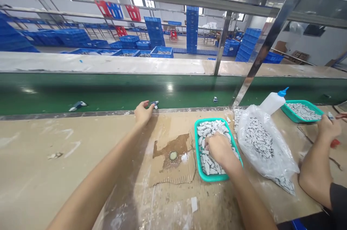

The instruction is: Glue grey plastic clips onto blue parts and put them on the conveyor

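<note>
My left hand (143, 112) reaches to the near edge of the green conveyor belt (119, 98). Its thumb and forefinger close on a small dark blue and white plastic part (154, 104). Inside a green plastic basket (197, 150), my right hand (219, 147) is down among many light grey plastic pieces (211, 127). The fingers there are bent, and their tips are hidden among the pieces. Between my arms lies a torn cardboard piece (173, 176) with a round bottle cap (173, 156) on it.
Other blue and white parts lie on the belt, one left (77, 105), one right (215, 99). Right of the basket are a clear bag of small pieces (260, 143), a white squeeze bottle (272, 103) and another green basket (291, 114). A co-worker's hand (328, 127) works there. A metal post (260, 60) slants upward.
</note>
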A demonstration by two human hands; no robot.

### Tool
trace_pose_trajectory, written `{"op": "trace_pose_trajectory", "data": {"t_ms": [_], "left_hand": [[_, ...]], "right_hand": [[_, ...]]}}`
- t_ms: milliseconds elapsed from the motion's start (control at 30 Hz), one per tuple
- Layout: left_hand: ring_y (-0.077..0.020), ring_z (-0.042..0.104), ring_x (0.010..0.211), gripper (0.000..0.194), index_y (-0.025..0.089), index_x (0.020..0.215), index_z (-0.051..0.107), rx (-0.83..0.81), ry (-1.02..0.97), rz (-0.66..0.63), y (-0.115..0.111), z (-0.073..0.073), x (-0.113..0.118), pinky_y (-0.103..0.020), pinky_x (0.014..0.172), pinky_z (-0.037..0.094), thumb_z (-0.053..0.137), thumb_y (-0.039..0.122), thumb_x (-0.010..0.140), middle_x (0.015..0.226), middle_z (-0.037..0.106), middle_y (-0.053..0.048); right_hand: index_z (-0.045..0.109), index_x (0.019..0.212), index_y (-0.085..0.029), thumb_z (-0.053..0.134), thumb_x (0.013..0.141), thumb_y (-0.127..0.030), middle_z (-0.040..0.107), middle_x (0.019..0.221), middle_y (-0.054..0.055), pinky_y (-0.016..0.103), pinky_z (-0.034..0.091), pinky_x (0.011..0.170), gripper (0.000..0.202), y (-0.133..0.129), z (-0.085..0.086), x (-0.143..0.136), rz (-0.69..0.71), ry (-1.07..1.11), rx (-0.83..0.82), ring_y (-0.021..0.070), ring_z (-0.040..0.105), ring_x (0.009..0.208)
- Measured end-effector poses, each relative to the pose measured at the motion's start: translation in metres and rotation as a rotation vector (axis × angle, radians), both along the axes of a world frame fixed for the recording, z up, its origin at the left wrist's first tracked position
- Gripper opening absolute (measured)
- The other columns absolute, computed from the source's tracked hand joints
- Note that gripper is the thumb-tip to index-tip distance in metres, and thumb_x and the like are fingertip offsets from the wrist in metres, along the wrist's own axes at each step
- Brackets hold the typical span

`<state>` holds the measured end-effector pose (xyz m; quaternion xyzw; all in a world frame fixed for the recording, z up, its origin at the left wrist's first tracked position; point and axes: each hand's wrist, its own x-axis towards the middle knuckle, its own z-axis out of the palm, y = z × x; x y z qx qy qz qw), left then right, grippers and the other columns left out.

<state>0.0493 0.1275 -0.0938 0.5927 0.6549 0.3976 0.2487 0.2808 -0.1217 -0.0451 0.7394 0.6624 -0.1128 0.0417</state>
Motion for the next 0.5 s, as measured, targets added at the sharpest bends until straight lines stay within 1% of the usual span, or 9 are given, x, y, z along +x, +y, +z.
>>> {"op": "trace_pose_trajectory", "data": {"t_ms": [33,100,167,267,333,433,500], "left_hand": [[-0.0306,0.060,0.117,0.041,0.007,0.117,0.062,0.024,-0.002,-0.017,-0.008,-0.001,0.001,-0.042,0.103,0.043,0.063,0.028,0.082,0.120,0.066,-0.021],[-0.0264,0.060,0.116,0.038,0.010,0.117,0.062,0.062,-0.009,-0.072,-0.028,-0.003,0.003,-0.038,0.103,0.044,0.060,0.028,0.084,0.121,0.066,-0.018],[-0.0236,0.062,0.113,0.034,0.013,0.113,0.064,0.072,-0.028,-0.171,-0.054,-0.004,0.006,-0.034,0.101,0.046,0.060,0.030,0.084,0.118,0.068,-0.014],[-0.0252,0.063,0.111,0.031,0.015,0.107,0.066,0.022,-0.094,-0.380,-0.098,-0.002,0.012,-0.038,0.102,0.046,0.063,0.033,0.081,0.117,0.068,-0.013],[-0.0269,0.062,0.113,0.031,0.016,0.106,0.067,-0.026,-0.125,-0.491,-0.125,0.001,0.014,-0.041,0.103,0.045,0.063,0.035,0.082,0.117,0.068,-0.014],[-0.0265,0.061,0.114,0.030,0.018,0.107,0.067,-0.056,-0.114,-0.589,-0.157,0.004,0.014,-0.043,0.104,0.044,0.058,0.037,0.086,0.117,0.068,-0.012],[-0.0258,0.060,0.115,0.029,0.019,0.108,0.067,-0.033,-0.089,-0.627,-0.168,0.002,0.009,-0.042,0.104,0.043,0.055,0.037,0.089,0.118,0.068,-0.011]], "right_hand": [[0.076,0.092,-0.018,0.052,0.087,-0.008,0.075,0.089,0.012,0.029,0.039,0.072,0.027,-0.001,0.000,0.000,0.014,0.007,-0.003,0.0243,0.064,0.094],[0.076,0.092,-0.017,0.051,0.087,-0.006,0.075,0.093,0.013,0.029,0.040,0.073,0.028,-0.002,-0.001,0.001,0.030,0.011,-0.005,0.0242,0.063,0.095],[0.076,0.093,-0.017,0.049,0.086,-0.004,0.074,0.098,0.014,0.029,0.040,0.076,0.030,-0.003,-0.002,0.000,0.034,0.010,-0.011,0.0245,0.062,0.098],[0.076,0.102,-0.017,0.049,0.086,-0.003,0.073,0.102,0.014,0.030,0.041,0.078,0.034,-0.005,-0.004,-0.002,0.027,0.004,-0.033,0.0257,0.062,0.104],[0.074,0.108,-0.017,0.048,0.086,-0.004,0.072,0.103,0.015,0.031,0.041,0.079,0.037,-0.006,-0.005,-0.003,0.016,-0.004,-0.043,0.0267,0.062,0.106],[0.074,0.107,-0.015,0.048,0.086,-0.004,0.072,0.103,0.015,0.032,0.041,0.081,0.036,-0.008,-0.006,-0.005,0.008,-0.015,-0.045,0.0279,0.063,0.105],[0.075,0.104,-0.013,0.046,0.086,-0.002,0.071,0.101,0.017,0.033,0.041,0.080,0.036,-0.010,-0.006,-0.008,0.000,-0.021,-0.037,0.0293,0.063,0.103]]}}
